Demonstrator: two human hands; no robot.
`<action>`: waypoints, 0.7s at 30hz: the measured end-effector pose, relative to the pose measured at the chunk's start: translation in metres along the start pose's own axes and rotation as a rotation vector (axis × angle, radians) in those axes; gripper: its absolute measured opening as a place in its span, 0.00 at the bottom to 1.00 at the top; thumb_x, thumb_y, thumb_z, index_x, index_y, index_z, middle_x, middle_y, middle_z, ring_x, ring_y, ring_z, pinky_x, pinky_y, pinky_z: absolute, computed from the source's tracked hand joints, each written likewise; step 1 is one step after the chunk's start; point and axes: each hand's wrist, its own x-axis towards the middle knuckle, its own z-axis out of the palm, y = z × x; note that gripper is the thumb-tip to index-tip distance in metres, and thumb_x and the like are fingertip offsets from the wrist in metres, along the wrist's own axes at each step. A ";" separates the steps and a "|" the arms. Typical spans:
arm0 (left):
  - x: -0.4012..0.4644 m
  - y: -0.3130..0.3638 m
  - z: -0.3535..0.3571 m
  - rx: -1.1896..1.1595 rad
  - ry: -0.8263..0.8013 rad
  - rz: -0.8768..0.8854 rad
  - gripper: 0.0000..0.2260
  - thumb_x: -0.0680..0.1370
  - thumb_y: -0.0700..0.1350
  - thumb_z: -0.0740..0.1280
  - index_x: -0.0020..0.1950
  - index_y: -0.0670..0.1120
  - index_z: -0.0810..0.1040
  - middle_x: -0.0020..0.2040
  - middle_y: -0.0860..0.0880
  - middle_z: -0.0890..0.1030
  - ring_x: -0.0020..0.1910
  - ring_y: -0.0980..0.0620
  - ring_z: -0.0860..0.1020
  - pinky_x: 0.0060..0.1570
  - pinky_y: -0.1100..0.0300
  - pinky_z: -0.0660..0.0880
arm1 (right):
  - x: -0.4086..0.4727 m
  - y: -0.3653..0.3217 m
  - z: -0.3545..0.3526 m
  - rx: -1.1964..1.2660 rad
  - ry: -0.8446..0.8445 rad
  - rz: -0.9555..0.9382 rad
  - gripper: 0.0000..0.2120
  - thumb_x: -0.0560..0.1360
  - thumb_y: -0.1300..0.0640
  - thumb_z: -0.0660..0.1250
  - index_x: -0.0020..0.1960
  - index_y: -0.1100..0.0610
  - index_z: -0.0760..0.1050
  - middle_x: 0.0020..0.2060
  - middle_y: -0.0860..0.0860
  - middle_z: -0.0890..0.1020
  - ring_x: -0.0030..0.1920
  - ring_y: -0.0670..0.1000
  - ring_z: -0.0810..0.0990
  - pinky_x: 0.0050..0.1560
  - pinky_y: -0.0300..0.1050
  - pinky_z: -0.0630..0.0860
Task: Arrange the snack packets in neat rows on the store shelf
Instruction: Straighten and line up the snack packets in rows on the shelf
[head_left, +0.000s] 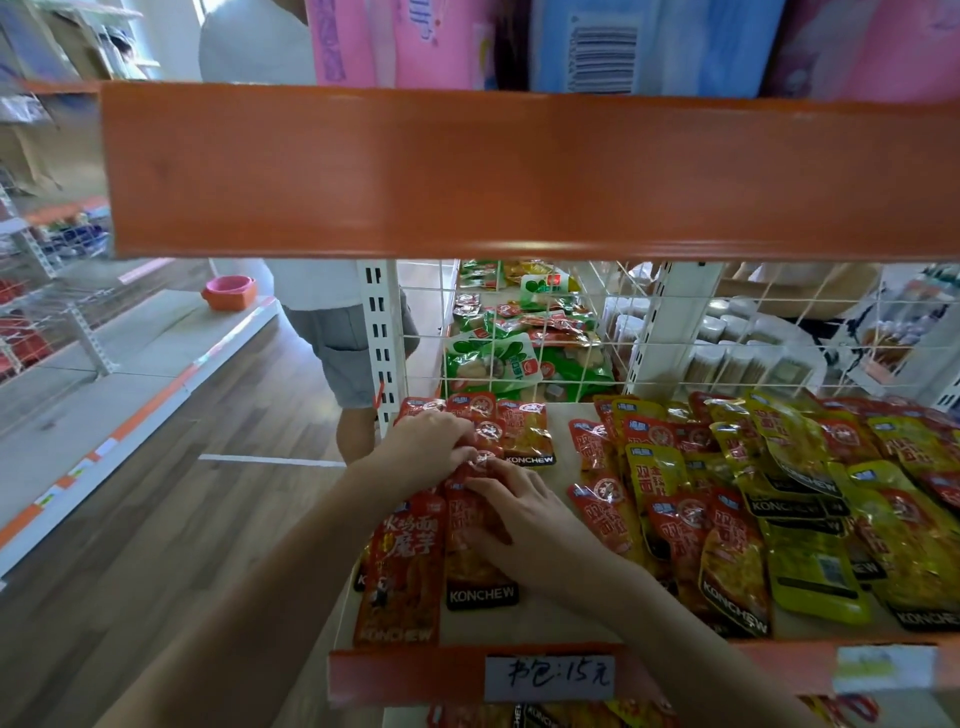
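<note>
Red snack packets (524, 431) lie in rows at the left end of the pale store shelf (563, 613). My left hand (423, 441) pinches the crinkled top of a red packet (480, 460) in the middle of that group. My right hand (519, 519) lies on a red packet (475, 566) just below, its fingertips at the same crinkled edge. A larger red packet (402, 566) sits at the shelf's left front corner. To the right is a loose heap of red and yellow packets (769, 499).
An orange shelf board (519, 171) hangs overhead, close to my view. A white wire grid (571, 332) backs the shelf, with green packets (493, 358) behind it. A person (332, 322) stands in the aisle at the left. An orange price strip (467, 673) edges the front.
</note>
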 end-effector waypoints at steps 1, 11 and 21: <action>-0.001 0.000 0.000 -0.004 -0.001 -0.005 0.11 0.79 0.50 0.61 0.57 0.49 0.77 0.55 0.49 0.79 0.55 0.49 0.76 0.57 0.51 0.72 | -0.001 -0.001 0.000 -0.002 0.002 -0.003 0.29 0.78 0.39 0.56 0.75 0.46 0.54 0.76 0.48 0.51 0.74 0.51 0.49 0.73 0.52 0.52; 0.002 0.007 0.003 0.020 0.041 -0.061 0.14 0.80 0.50 0.58 0.64 0.49 0.72 0.62 0.48 0.76 0.61 0.48 0.73 0.61 0.50 0.70 | 0.001 -0.006 0.012 -0.083 0.094 0.031 0.37 0.71 0.32 0.41 0.75 0.48 0.54 0.75 0.52 0.56 0.74 0.54 0.54 0.72 0.53 0.56; -0.014 0.043 0.005 0.116 0.335 -0.122 0.11 0.80 0.45 0.57 0.59 0.45 0.74 0.52 0.47 0.79 0.51 0.48 0.77 0.51 0.55 0.74 | -0.007 0.013 -0.012 0.014 0.321 0.114 0.15 0.80 0.54 0.58 0.65 0.55 0.70 0.64 0.50 0.71 0.64 0.49 0.69 0.61 0.39 0.68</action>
